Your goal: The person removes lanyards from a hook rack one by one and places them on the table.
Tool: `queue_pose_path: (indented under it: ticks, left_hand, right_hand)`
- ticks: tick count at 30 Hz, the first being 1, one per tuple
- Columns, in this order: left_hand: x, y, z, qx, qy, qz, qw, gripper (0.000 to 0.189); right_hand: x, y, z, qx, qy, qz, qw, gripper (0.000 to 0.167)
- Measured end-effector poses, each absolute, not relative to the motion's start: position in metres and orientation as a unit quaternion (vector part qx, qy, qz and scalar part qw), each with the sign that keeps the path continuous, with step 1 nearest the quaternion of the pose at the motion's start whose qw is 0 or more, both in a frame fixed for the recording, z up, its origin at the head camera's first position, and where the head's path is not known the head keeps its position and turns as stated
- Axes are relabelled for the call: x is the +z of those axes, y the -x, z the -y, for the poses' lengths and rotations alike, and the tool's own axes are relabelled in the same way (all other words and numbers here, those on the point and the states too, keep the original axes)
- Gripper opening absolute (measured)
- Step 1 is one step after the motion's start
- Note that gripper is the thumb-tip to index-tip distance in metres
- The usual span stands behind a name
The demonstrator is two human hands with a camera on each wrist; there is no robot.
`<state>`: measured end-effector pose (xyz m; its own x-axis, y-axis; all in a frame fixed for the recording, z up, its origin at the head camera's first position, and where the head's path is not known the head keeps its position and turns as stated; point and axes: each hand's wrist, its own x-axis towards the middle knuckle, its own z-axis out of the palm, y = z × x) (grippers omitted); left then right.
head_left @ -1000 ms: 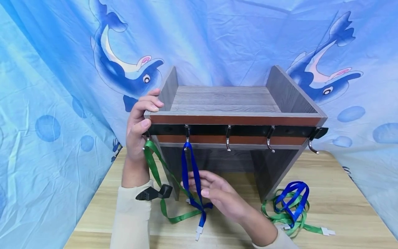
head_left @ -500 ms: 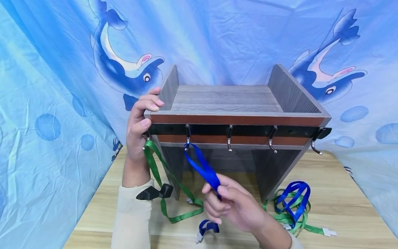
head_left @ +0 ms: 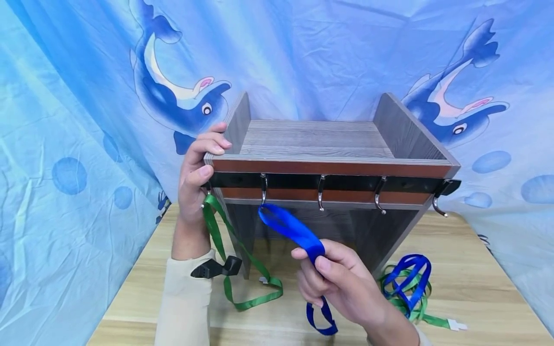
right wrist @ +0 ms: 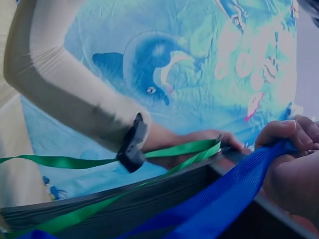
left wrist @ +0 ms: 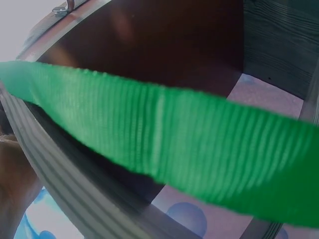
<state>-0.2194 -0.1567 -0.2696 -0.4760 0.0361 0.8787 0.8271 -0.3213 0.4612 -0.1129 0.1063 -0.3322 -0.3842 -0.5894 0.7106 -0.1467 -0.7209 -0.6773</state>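
Observation:
My left hand (head_left: 195,173) grips the left front corner of a grey wooden shelf (head_left: 316,137), fingers over the top edge and thumb in front. Below it a green lanyard (head_left: 212,223) hangs from the leftmost hook, its lower end on the table. My right hand (head_left: 342,278) pinches a blue lanyard (head_left: 290,228) between thumb and forefinger. The upper loop stretches to the tip of the second hook (head_left: 264,190); whether it still encircles that hook I cannot tell. Its tail dangles below my hand. In the left wrist view the green lanyard (left wrist: 159,129) crosses close up.
More metal hooks (head_left: 321,192) line the black rail (head_left: 350,181) to the right. A tangle of blue and green lanyards (head_left: 409,283) with a white clip lies on the wooden table (head_left: 467,269) at the right. A dolphin-print curtain (head_left: 303,57) hangs behind.
My right hand has taken hold of the hanging blue lanyard and drawn it to the right, lifting its lower end from the table. The left hand stays on the shelf corner.

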Motion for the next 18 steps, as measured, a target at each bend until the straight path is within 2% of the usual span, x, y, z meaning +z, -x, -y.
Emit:
queue_pose_path:
  ticks: [9, 15, 18]
  left_hand:
    - [-0.272, 0.22, 0.154, -0.704, 0.427, 0.494, 0.279, 0.024]
    - [-0.271, 0.219, 0.154, -0.706, 0.426, 0.493, 0.277, 0.024]
    - [-0.271, 0.219, 0.154, -0.706, 0.427, 0.494, 0.276, 0.024]
  right_hand:
    - [-0.325, 0.118, -0.103, -0.759, 0.53, -0.358, 0.118, 0.055]
    - [-0.33, 0.122, -0.109, -0.771, 0.502, -0.373, 0.121, 0.065]
    - [-0.328, 0.126, -0.112, -0.766, 0.504, -0.386, 0.102, 0.07]
